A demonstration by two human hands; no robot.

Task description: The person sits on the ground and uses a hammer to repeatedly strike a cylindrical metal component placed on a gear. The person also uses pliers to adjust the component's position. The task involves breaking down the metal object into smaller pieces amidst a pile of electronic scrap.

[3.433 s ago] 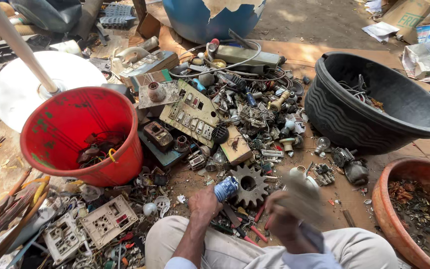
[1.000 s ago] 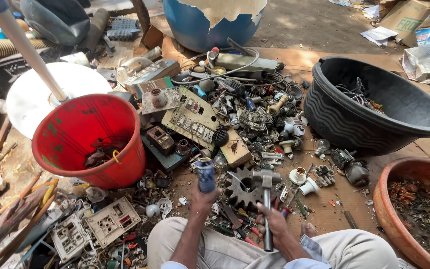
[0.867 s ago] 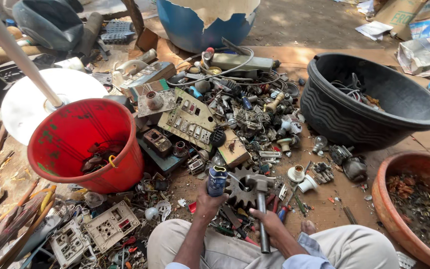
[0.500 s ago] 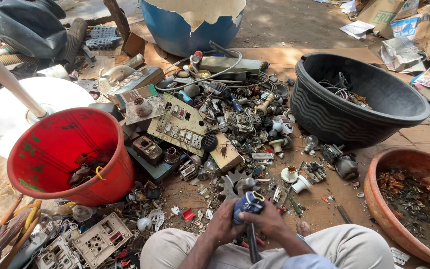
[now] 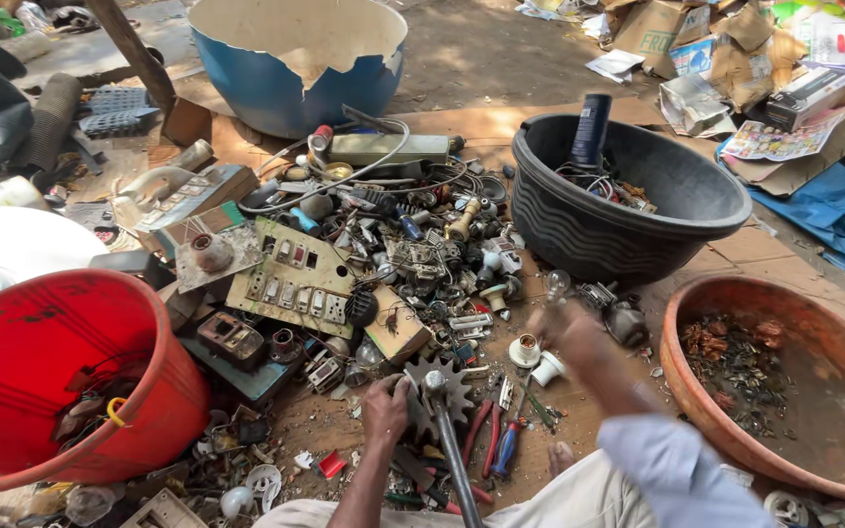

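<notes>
My left hand (image 5: 384, 409) lies with curled fingers against the left rim of a rusty toothed gear (image 5: 454, 393) on the ground. A hammer (image 5: 445, 430) rests across the gear, its handle pointing back at me. My right hand (image 5: 565, 337) is blurred and stretched out to the right over the scrap, with nothing visible in it. A dark cylindrical can (image 5: 591, 128) stands out above the far rim of the black tub (image 5: 579, 227).
A pile of switches, sockets, wires and metal scrap (image 5: 383, 264) covers the ground ahead. A red bucket (image 5: 139, 391) sits at the left and a terracotta bowl (image 5: 696, 391) of rusty bits at the right. A broken blue barrel (image 5: 276, 93) is behind, with pliers (image 5: 489, 435) by my knees.
Both hands held a small blue-grey cylinder over the gear. Now neither holds it: the right hand has swung out right, the left has dropped to the gear, and a dark can shows at the black tub.
</notes>
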